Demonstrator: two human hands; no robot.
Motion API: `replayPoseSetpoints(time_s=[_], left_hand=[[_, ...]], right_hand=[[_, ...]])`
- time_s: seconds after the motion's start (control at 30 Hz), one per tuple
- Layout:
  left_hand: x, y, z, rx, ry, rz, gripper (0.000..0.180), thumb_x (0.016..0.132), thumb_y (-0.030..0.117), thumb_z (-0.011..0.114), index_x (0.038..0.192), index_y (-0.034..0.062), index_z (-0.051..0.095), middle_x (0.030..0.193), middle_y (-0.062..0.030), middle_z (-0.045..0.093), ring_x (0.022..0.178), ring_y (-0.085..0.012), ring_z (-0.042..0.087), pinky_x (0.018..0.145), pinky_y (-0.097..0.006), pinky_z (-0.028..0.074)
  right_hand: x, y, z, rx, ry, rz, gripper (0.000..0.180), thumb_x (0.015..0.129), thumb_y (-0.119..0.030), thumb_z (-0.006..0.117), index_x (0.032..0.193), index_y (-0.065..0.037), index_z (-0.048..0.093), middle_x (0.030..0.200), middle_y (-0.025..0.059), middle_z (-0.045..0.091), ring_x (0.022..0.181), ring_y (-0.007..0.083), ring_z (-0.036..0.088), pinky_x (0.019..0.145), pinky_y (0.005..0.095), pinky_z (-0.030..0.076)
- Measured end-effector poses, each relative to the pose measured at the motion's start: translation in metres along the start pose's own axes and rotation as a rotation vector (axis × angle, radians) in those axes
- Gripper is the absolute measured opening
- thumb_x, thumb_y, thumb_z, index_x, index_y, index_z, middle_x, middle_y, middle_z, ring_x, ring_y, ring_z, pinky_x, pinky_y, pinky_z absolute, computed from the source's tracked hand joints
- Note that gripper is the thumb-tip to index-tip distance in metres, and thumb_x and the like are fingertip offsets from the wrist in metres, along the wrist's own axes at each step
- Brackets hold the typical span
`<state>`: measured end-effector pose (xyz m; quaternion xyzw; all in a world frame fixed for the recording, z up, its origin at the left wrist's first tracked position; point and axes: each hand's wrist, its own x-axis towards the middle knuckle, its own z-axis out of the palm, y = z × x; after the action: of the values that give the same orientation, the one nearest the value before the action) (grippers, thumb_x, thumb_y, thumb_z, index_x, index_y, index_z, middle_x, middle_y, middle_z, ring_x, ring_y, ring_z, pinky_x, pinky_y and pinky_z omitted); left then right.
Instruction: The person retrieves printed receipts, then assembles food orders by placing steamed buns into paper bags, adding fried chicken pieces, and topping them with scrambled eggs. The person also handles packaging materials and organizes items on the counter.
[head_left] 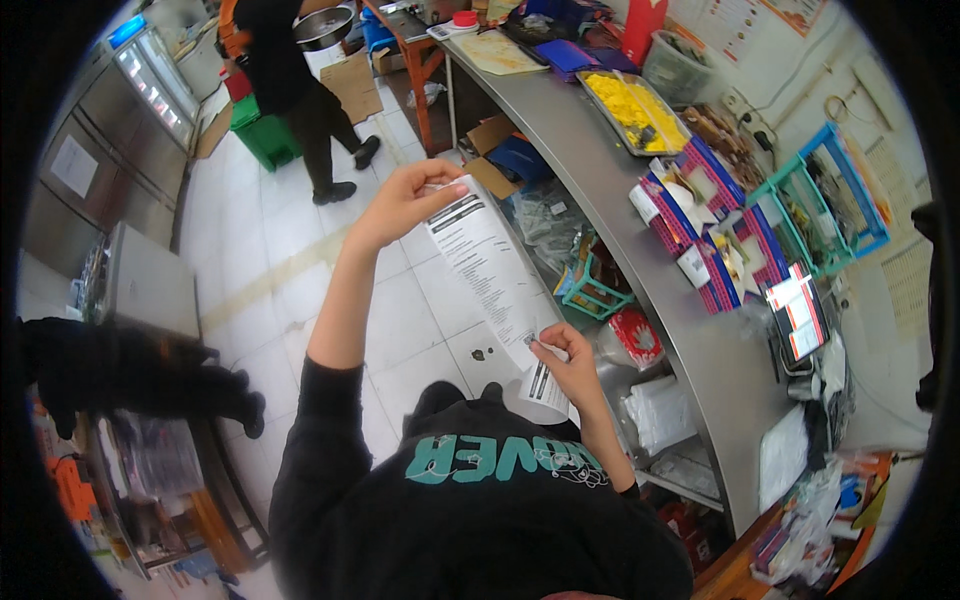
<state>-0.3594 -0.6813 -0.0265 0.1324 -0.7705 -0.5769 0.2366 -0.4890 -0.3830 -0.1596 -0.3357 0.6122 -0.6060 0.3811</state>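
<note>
A long white printed receipt (485,265) stretches between my two hands, in front of my body and above the tiled floor. My left hand (405,205) pinches its far end, thumb on the printed side. Lower down and to the right, my right hand (572,362) grips it near the other end. Below that hand the receipt's near end curls (545,392). The steel counter (610,190) runs along my right side, apart from both hands.
The counter holds a tray of yellow pieces (635,112), purple boxes (690,215), a teal basket (815,205) and a lit screen (797,315). Plastic bags (660,412) fill the shelf below. A person in dark clothes (290,90) stands ahead near a green bin (265,135); another (130,375) is at left.
</note>
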Motion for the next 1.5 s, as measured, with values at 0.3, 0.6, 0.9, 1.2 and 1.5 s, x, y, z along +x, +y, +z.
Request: replayPoseSetpoints(time_s=[0.3,0.6,0.9,1.2,1.5], left_hand=[[0.138,-0.034,-0.057,0.019,-0.064,0.084,0.019,0.094,0.017,0.065,0.1,-0.0009,0.066,0.087,0.0009,0.065,0.078,-0.0014,0.057,0.067,-0.019,0.045],[0.326,-0.076,-0.125,-0.011,-0.355,0.102,0.02,0.094,0.015,0.065,0.103,-0.0022,0.065,0.089,0.0,0.067,0.08,-0.0031,0.061,0.069,-0.019,0.048],[0.486,-0.111,-0.064,-0.078,-0.713,0.046,0.014,0.093,0.011,0.065,0.102,0.0006,0.066,0.09,0.0002,0.067,0.078,-0.004,0.061,0.068,-0.022,0.051],[0.597,-0.162,0.05,-0.144,-0.426,0.1,0.038,0.093,0.021,0.066,0.125,0.0027,0.057,0.106,-0.0045,0.065,0.098,-0.0121,0.059,0.086,-0.026,0.047],[0.709,-0.215,0.109,-0.419,-0.795,-0.173,0.026,0.097,0.018,0.06,0.115,0.001,0.065,0.105,-0.0031,0.07,0.091,-0.01,0.064,0.082,-0.027,0.051]], right_hand=[[0.157,0.035,-0.025,-0.198,0.238,-0.074,0.025,0.099,-0.017,0.054,0.118,-0.001,0.053,0.103,0.011,0.061,0.1,0.0149,0.057,0.09,0.0297,0.044],[0.357,-0.019,-0.08,-0.32,0.912,-0.447,0.02,0.086,0.005,0.052,0.105,0.001,0.054,0.096,0.0108,0.06,0.087,0.0165,0.059,0.079,0.03,0.048],[0.482,-0.08,-0.046,0.041,0.806,-0.352,0.019,0.092,-0.009,0.066,0.107,0.002,0.063,0.095,0.0053,0.068,0.089,0.0117,0.062,0.084,0.0268,0.049],[0.545,-0.102,-0.151,0.138,0.934,-0.392,0.025,0.092,-0.011,0.067,0.113,0.001,0.061,0.103,0.0071,0.068,0.091,0.0105,0.063,0.082,0.0256,0.05],[0.645,-0.115,-0.294,0.023,1.103,-0.521,0.023,0.095,-0.013,0.062,0.114,0.001,0.059,0.103,0.0081,0.068,0.093,0.014,0.063,0.083,0.0289,0.05]])
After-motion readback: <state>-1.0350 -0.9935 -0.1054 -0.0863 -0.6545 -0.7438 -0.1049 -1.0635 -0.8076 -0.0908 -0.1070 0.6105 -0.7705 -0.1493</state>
